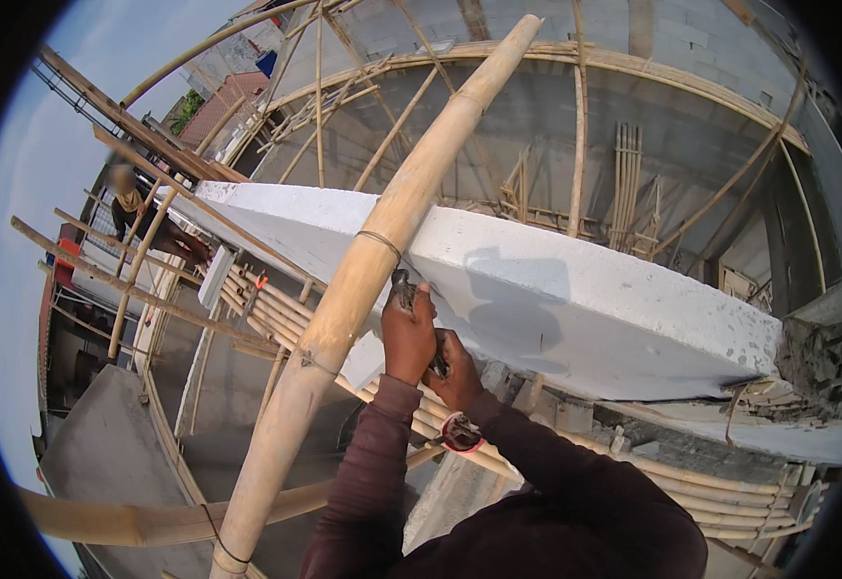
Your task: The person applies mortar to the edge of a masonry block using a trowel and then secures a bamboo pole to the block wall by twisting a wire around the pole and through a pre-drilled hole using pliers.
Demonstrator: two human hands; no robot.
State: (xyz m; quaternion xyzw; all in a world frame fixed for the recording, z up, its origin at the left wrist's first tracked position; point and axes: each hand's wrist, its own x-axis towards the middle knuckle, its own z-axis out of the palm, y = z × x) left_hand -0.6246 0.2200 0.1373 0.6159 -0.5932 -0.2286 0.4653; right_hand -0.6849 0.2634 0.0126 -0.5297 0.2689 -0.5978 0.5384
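A thick bamboo pole (411, 193) slants up across the view, with a thin wire loop (379, 238) tied round it. Just below that loop is the dark head of a pair of pincers (401, 287). My left hand (409, 338) is wrapped round the pincers near the head, fingers closed. Lower and to the right, my right hand (456, 374) closes on the dark handle end. Both hands are in front of a white block wall (546, 289), close beside the pole. The fingers partly hide the tool and the wire's end.
Bundled bamboo poles (276, 314) form a platform under my arms. At the left, another person (141, 212) is by the scaffolding. Rough mortar (821, 362) marks the wall's right end. Beyond the wall, a deep space holds bamboo props (626, 179). A grey slab (102, 454) lies lower left.
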